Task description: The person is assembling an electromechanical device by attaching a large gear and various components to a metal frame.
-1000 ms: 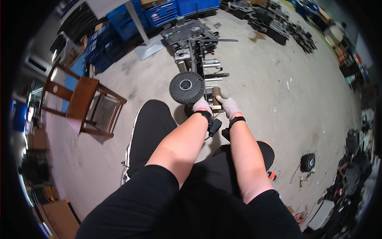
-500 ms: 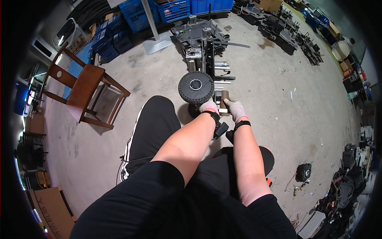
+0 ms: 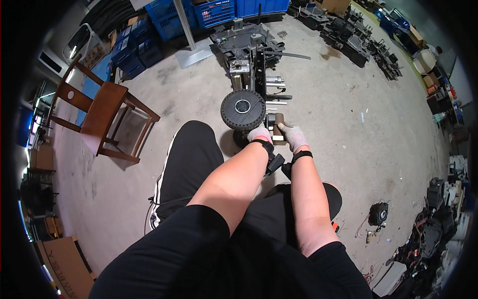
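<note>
A wheeled metal frame (image 3: 258,74) stands on the floor in front of my knees, with a black tyred wheel (image 3: 242,110) on its near left side. My left hand (image 3: 260,132), in a pale glove, is just below the wheel, against the near end of the frame. Its fingers are hidden by the wheel and parts. My right hand (image 3: 294,135), gloved too, grips a brown rounded part (image 3: 279,119) at the frame's near right end, thumb over its side. Silver and dark rods (image 3: 277,97) stick out to the right of the frame.
A brown wooden chair (image 3: 105,107) stands to the left. Blue crates (image 3: 215,13) and a metal post on a flat base (image 3: 194,55) are at the back. A round black motor-like part (image 3: 378,213) lies at right, near a heap of scrap parts (image 3: 425,234).
The whole view has shifted slightly, so things sit a little further left in it. Both hands stay in place at the frame's near end.
</note>
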Demonstrator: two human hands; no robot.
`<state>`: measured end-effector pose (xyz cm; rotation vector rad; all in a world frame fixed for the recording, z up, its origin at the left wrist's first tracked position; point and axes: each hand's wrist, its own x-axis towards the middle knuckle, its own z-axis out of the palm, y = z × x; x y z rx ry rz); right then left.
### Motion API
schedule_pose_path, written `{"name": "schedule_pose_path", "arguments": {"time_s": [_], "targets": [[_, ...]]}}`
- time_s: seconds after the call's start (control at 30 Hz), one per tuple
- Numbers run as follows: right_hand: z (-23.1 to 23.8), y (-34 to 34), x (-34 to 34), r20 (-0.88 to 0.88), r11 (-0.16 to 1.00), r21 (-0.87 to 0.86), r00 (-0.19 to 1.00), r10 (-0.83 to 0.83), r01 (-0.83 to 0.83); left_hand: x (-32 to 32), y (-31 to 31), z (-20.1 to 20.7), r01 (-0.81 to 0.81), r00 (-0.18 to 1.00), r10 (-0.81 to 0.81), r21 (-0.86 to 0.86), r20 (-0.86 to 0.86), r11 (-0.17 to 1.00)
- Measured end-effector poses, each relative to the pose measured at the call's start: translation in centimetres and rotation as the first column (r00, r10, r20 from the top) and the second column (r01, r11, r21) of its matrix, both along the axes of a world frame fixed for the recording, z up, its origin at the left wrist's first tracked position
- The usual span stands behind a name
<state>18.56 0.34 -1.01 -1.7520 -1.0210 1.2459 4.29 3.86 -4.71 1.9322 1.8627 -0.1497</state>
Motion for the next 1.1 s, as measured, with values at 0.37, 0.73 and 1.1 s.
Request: {"name": "schedule_pose_path", "arguments": {"time_s": [0.37, 0.73, 1.1], "targets": [[1.7, -0.7, -0.3, 0.024, 0.998, -0.061, 1.000, 0.019, -0.017, -0.1, 0.4, 1.2, 0.041, 0.998, -0.049, -0.152, -0.047, 0.987], [2.7, -1.0, -0.3, 0.093, 0.997, -0.068, 0.995, 0.044, -0.038, -0.9, -1.4, 5.8, 0.212, 0.977, -0.213, -0.018, -0.033, 0.977], [3.6, -1.4, -0.5, 0.089, 0.989, -0.144, 0.996, -0.022, 0.035, -1.3, -0.8, 4.6, 0.306, 0.944, -0.307, -0.033, -0.124, 0.952]]}}
